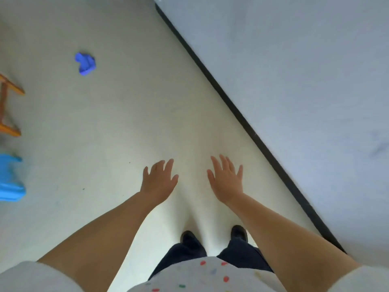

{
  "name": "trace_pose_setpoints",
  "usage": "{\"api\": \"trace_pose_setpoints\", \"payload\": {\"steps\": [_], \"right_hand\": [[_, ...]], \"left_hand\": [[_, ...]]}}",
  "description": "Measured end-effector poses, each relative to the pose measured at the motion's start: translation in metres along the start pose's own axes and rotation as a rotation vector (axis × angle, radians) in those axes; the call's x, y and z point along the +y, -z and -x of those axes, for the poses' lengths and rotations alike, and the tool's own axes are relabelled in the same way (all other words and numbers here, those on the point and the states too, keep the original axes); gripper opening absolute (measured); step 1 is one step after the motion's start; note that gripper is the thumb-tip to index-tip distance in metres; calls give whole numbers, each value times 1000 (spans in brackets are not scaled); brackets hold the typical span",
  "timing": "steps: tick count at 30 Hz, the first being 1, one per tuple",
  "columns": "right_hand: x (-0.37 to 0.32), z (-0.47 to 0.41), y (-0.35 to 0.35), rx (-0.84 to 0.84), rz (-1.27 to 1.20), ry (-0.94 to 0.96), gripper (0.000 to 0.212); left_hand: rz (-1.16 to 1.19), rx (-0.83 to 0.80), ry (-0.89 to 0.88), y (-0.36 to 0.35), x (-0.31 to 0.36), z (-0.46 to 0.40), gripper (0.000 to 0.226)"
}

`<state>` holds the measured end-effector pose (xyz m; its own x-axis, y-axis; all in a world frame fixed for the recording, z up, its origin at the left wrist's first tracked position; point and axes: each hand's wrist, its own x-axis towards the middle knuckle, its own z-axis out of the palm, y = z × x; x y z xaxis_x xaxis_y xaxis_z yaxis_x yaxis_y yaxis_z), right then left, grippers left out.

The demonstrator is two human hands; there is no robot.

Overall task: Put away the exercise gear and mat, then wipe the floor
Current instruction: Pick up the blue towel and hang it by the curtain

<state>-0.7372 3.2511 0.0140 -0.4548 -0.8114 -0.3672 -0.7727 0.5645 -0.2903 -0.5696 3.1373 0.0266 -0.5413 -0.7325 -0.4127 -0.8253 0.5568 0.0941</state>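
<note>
I stand on a pale floor and look straight down. My left hand and my right hand are both stretched out in front of me, fingers straight and spread, holding nothing. A crumpled blue cloth lies on the floor far to the upper left, well away from both hands. No mat or exercise gear shows near my hands.
A white wall with a black baseboard runs diagonally on the right. Orange wooden legs and a light blue plastic object sit at the left edge. My dark shoes are below my hands.
</note>
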Motion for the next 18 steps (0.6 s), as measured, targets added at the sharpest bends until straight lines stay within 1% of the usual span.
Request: {"api": "trace_pose_setpoints", "payload": {"steps": [2,4,11,15,18], "right_hand": [[-43,-21,1,-32,78,130,53],[-76,-42,0,-61,150,206,53],[-152,-121,-24,-175,331,272,52],[-200,-189,-31,-204,383,298,52],[-253,-251,-24,-202,399,347,52]], "left_hand": [[49,2,93,5,-35,1,58],[125,1,147,8,-61,4,58],[244,-7,333,18,-166,-24,58],[258,7,427,38,-239,-76,56],[245,6,463,61,-295,-122,57]]}}
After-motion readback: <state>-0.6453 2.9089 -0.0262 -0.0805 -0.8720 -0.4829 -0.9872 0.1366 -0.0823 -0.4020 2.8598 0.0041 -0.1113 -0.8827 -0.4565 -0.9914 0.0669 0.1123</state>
